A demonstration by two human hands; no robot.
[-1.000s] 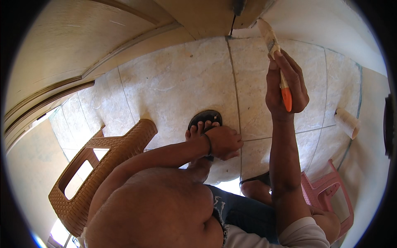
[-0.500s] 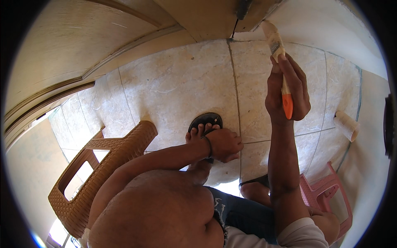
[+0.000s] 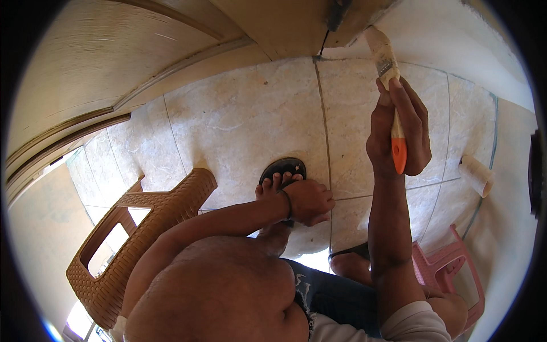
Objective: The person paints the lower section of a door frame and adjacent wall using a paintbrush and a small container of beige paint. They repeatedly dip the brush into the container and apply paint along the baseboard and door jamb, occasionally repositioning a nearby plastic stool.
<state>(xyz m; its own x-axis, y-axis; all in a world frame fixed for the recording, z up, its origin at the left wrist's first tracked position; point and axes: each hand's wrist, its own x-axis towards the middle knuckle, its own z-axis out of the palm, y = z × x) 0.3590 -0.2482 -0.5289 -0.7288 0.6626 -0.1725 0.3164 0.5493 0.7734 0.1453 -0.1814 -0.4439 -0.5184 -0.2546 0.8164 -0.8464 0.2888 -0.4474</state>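
Note:
My right hand grips a paintbrush with a pale handle and an orange end. The brush's bristles are coated cream and touch, or nearly touch, the lower part of the white wall, beside the corner with the brown wooden panel. My left hand is closed in a loose fist, a dark band at its wrist, in front of my foot in a black sandal. Nothing shows between its fingers, and its palm is hidden.
A brown woven-pattern plastic stool stands at my left, and a pink plastic stool at my right. On the tiled floor lies a pale roll near the right wall. A dark object hangs at the panel's edge.
My right hand and the paintbrush have shifted slightly to the right, and the handle end has come a little nearer to me. My left hand has hardly moved.

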